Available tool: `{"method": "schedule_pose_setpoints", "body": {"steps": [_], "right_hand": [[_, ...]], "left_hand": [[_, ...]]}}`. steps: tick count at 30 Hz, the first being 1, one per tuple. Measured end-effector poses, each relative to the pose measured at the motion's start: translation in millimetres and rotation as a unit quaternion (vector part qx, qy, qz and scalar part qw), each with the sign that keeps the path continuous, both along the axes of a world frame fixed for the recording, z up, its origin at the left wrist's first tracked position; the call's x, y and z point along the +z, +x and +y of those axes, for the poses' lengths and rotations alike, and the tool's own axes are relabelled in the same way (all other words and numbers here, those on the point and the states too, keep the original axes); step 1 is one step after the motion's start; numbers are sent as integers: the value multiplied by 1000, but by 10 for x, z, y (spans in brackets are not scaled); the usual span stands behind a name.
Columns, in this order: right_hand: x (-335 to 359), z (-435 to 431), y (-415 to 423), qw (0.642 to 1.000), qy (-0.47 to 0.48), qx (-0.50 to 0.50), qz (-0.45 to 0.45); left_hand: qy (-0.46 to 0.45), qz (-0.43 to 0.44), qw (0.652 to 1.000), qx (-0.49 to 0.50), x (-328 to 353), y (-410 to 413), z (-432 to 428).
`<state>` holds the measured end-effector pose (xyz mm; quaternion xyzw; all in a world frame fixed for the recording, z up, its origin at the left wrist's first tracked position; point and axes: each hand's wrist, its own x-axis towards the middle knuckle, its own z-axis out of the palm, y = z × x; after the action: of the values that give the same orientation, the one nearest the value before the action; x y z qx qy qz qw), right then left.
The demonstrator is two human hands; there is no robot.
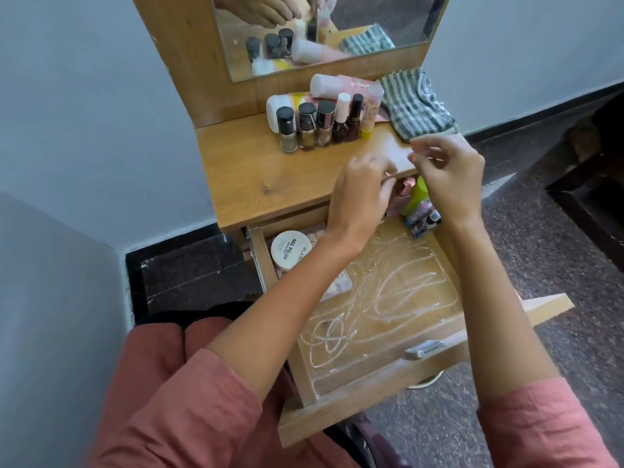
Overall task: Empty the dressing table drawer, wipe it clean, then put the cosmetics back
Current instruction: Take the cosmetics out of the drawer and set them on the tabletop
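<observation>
The wooden drawer [378, 369] is pulled out, and white streaks smear its floor. At its back, under the tabletop edge, my left hand [361, 197] curls its fingers round a rose-pink bottle [403, 192]. My right hand [450, 179] hovers just right of it with loosely curled fingers and nothing visible in them. Behind my hands stand a green bottle [419, 194] and a pack of small bottles [423, 217]. A round white jar labelled nail polish [290, 253] sits at the drawer's left on a pale pink pack [339, 285].
On the dressing table top [250, 170] stand several nail polish bottles [317, 125] in a row. White and pink tubes [341, 86] lie behind them, and a striped cloth [417, 103] lies at the right. A mirror [378, 15] stands behind. My lap is under the drawer front.
</observation>
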<state>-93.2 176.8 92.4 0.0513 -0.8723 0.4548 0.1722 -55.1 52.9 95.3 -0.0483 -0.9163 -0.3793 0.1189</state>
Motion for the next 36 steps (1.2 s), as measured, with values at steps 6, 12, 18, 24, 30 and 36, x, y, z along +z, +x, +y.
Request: {"method": "schedule_pose_setpoints", "body": {"steps": [6,12,18,24,30,36], "right_hand": [[-220,413,280,996,-17,-60,-58],[-354,619,390,992,35,-76,-98],[-531,663,396,986,119,-65,-101],[-589,694,359,969,221,-41,-101],[-561,669,323,946,308,-29,-101],[-532,655,356,924,363,-16,-116]], "left_hand": [[25,-89,995,-22,-329,143,150],[14,-118,992,-40,-590,182,397],[0,-78,995,-66,-655,170,701],[-11,-76,994,-81,-691,90,786],[-17,-70,993,-94,-654,33,786],[18,-69,992,-100,-592,51,746]]}}
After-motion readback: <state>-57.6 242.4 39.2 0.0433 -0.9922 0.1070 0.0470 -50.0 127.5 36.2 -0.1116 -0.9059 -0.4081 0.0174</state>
